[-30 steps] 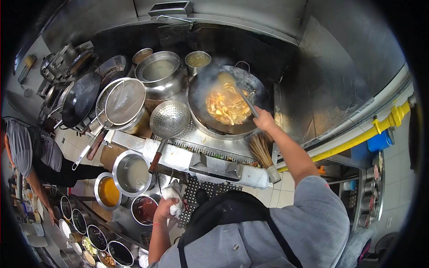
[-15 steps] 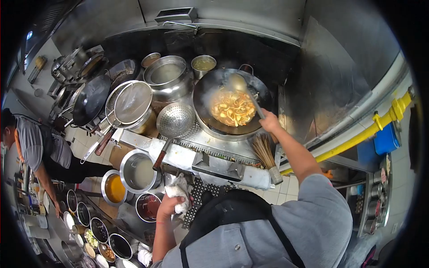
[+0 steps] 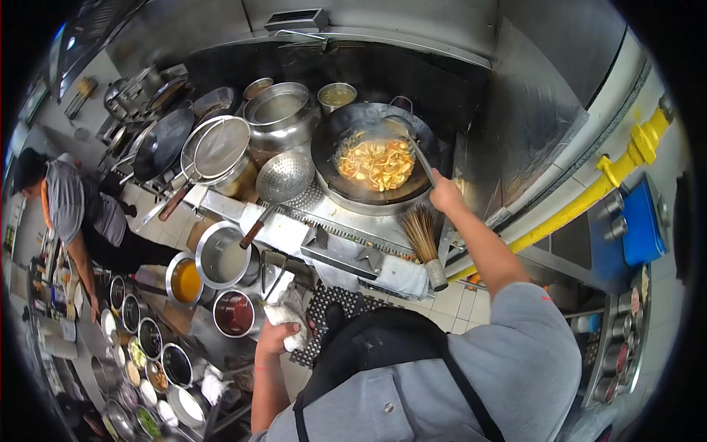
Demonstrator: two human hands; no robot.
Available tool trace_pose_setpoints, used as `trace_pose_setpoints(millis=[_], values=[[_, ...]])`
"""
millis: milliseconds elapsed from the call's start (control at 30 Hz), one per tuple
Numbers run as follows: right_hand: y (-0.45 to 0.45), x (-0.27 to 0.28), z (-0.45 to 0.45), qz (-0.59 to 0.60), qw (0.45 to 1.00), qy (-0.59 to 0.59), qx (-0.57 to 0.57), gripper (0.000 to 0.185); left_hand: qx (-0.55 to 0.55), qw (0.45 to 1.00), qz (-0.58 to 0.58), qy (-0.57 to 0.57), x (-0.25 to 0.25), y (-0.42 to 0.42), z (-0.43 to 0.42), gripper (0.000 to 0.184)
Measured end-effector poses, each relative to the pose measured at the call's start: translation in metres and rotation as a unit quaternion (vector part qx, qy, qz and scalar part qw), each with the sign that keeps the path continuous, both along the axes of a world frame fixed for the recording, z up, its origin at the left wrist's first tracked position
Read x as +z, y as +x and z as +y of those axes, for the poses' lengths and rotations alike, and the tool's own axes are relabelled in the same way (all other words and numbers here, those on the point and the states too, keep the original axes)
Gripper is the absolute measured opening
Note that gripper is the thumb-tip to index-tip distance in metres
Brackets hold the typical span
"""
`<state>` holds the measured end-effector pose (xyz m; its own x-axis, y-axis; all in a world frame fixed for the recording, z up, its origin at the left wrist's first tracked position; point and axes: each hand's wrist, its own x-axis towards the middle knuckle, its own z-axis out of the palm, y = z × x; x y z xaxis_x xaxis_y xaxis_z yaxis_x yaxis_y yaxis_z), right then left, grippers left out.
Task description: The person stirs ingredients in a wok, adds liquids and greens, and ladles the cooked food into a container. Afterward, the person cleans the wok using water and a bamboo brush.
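Observation:
My right hand (image 3: 446,193) is closed around the handle of a ladle (image 3: 420,155), whose bowl is at the far inner side of the wok. Noodle-like strips and lighter pieces in an orange-brown sauce (image 3: 375,163) fill the bottom of the dark wok (image 3: 340,134), which sits on the burner. Down near the front of my apron, my left hand (image 3: 277,339) is closed on a crumpled white cloth (image 3: 292,315). A perforated strainer (image 3: 285,177) rests on the stove to the wok's left.
A bamboo brush (image 3: 423,236) leans at the stove's front right. Pots of pale liquid (image 3: 224,254), yellow liquid (image 3: 187,280) and red sauce (image 3: 234,313) stand at left. Behind are a large steel pot (image 3: 278,110) and mesh strainer (image 3: 221,147). A co-worker (image 3: 92,199) bends far left.
The ladle bowl has moved from above the food to the wok's far side. Less steam rises. The view has shifted slightly; my left hand still holds the cloth.

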<state>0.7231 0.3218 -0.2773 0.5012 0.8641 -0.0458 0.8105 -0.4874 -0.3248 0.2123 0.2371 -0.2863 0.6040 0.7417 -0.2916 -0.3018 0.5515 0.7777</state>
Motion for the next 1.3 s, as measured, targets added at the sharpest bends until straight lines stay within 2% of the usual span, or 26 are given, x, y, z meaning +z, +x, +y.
trace_pose_setpoints(millis=[100, 200, 233, 300, 333, 400, 500, 567, 667, 767, 833, 867, 900, 933, 967, 1033, 1100, 1133, 1200, 1233, 1300], values=[[0.001, -0.016, 0.009, 0.027, 0.999, 0.028, -0.027, 0.062, 0.002, 0.998, 0.048, 0.038, 0.016, 0.012, -0.029, 0.049], [0.0, -0.016, -0.034, 0.062, 0.99, 0.054, 0.111, 0.062, 0.065, 0.997, 0.044, -0.019, 0.003, -0.001, -0.075, 0.048], [0.001, -0.013, -0.055, 0.061, 0.99, 0.055, 0.117, 0.062, 0.105, 0.993, 0.023, -0.053, -0.007, -0.009, -0.09, 0.044], [0.001, -0.002, -0.087, 0.103, 0.977, 0.145, 0.115, 0.063, 0.141, 0.988, 0.023, -0.059, -0.016, -0.023, -0.116, 0.048], [-0.003, 0.003, -0.088, 0.103, 0.978, 0.138, 0.118, 0.063, 0.154, 0.985, 0.029, -0.075, -0.017, -0.028, -0.128, 0.049], [-0.013, 0.011, -0.082, 0.086, 0.99, 0.107, -0.023, 0.063, 0.165, 0.981, 0.035, -0.093, -0.015, -0.031, -0.141, 0.05], [-0.022, -0.018, -0.07, 0.097, 0.985, 0.125, -0.072, 0.064, 0.161, 0.983, 0.027, -0.086, -0.015, -0.038, -0.139, 0.051], [-0.038, -0.018, -0.064, 0.081, 0.989, 0.108, -0.063, 0.064, 0.147, 0.987, 0.011, -0.062, -0.012, -0.046, -0.135, 0.05], [-0.07, -0.011, -0.038, 0.05, 0.996, 0.014, -0.068, 0.064, 0.146, 0.988, 0.009, -0.051, -0.014, -0.068, -0.134, 0.051], [-0.098, -0.017, -0.014, -0.033, 0.998, -0.009, -0.049, 0.049, 0.156, 0.985, 0.052, -0.046, -0.023, -0.106, -0.148, 0.051], [-0.098, -0.041, 0.005, -0.113, 0.993, -0.035, -0.024, 0.034, 0.216, 0.968, 0.121, -0.023, -0.041, -0.14, -0.171, 0.042], [-0.091, -0.058, 0.013, -0.132, 0.99, -0.01, 0.04, 0.039, 0.25, 0.952, 0.175, -0.011, -0.049, -0.162, -0.187, 0.037], [-0.113, -0.051, 0.016, -0.202, 0.979, -0.002, 0.034, 0.047, 0.297, 0.932, 0.208, -0.023, -0.057, -0.185, -0.205, 0.032], [-0.161, -0.02, 0.011, -0.202, 0.979, -0.007, -0.01, 0.066, 0.358, 0.891, 0.275, -0.051, -0.063, -0.208, -0.226, 0.028], [-0.218, 0.011, 0.002, -0.191, 0.981, 0.018, 0.023, 0.071, 0.41, 0.843, 0.337, -0.087, -0.069, -0.231, -0.249, 0.025], [-0.274, -0.031, 0.03, -0.209, 0.942, 0.181, 0.188, 0.064, 0.526, 0.737, 0.402, -0.134, -0.085, -0.274, -0.291, 0.027], [-0.387, -0.031, 0.038, -0.05, 0.855, 0.252, 0.45, 0.051, 0.6, 0.651, 0.432, -0.175, -0.086, -0.314, -0.322, 0.027], [-0.457, -0.023, 0.026, 0.002, 0.814, 0.262, 0.518, 0.045, 0.647, 0.601, 0.443, -0.158, -0.093, -0.333, -0.335, 0.027], [-0.593, 0.0, -0.003, 0.104, 0.737, 0.247, 0.621, 0.038, 0.743, 0.48, 0.451, -0.116, -0.105, -0.367, -0.359, 0.029], [-0.652, 0.012, -0.015, 0.152, 0.702, 0.227, 0.658, 0.037, 0.771, 0.457, 0.421, -0.139, -0.103, -0.379, -0.373, 0.027], [-0.767, 0.054, -0.057, 0.267, 0.617, 0.193, 0.715, 0.038, 0.831, 0.375, 0.394, -0.112, -0.109, -0.399, -0.397, 0.024]])
